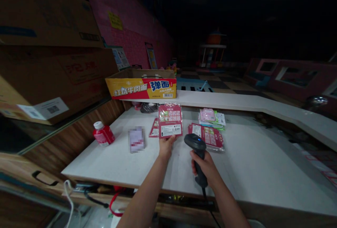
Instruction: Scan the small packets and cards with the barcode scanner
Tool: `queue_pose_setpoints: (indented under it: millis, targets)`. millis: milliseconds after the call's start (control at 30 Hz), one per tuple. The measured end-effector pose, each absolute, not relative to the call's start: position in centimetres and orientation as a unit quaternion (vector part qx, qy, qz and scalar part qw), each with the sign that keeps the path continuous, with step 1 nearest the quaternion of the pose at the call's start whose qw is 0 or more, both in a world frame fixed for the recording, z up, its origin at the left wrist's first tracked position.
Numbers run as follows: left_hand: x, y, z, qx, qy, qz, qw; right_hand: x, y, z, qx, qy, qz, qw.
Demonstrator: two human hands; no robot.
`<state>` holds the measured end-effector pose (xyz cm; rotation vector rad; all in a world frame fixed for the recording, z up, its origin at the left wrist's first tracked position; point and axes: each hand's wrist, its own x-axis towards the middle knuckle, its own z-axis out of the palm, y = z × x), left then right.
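Observation:
My left hand grips the lower edge of a flat red package in clear plastic, held up with its printed, barcoded side toward me. Another red package lies partly hidden behind it. In my right hand is a black barcode scanner with a small blue light on top; its head tilts toward the left, and its cord runs down past the table edge. Just beyond the scanner rests a stack of red packages. Pink and green packets lie behind that stack.
A red bottle with a white cap and a blurred-out item are on the white table, left of my hands. An open yellow and red carton sits on the raised ledge. Large cardboard boxes are stacked at left.

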<state>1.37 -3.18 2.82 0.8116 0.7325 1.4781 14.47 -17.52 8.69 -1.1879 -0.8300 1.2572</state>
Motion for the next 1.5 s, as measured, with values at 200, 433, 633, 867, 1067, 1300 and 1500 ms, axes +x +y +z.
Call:
queue_pose_setpoints:
  millis: [200,433,633,867,1067,1300,1500]
  targets:
    - [1.5,-3.5,3.4,0.392,0.326,0.649,0.564,13.5,-17.1,9.7,-0.536,-0.353,0.517,0.567]
    - [1.4,-3.2,3.1,0.353,0.311,0.637,0.610,13.8,-16.9,9.7,-0.530,-0.347,0.513,0.578]
    - [1.3,-3.0,2.7,0.353,0.295,0.640,0.616,15.4,-17.2,8.7,-0.514,-0.318,0.541,0.585]
    - [1.1,-3.0,2.7,0.361,0.308,0.632,0.613,21.5,-18.5,5.6,-0.405,-0.249,0.626,0.618]
    - [1.0,-3.0,3.0,0.351,0.311,0.635,0.613,24.3,-19.1,4.2,-0.281,-0.140,0.662,0.681]
    - [0.2,-2.2,3.2,0.306,0.336,0.655,0.604,24.9,-18.7,3.4,-0.189,-0.056,0.700,0.686]
    - [-2.3,-0.4,4.9,0.283,0.355,0.646,0.613,25.3,-18.6,2.8,-0.167,-0.062,0.714,0.678]
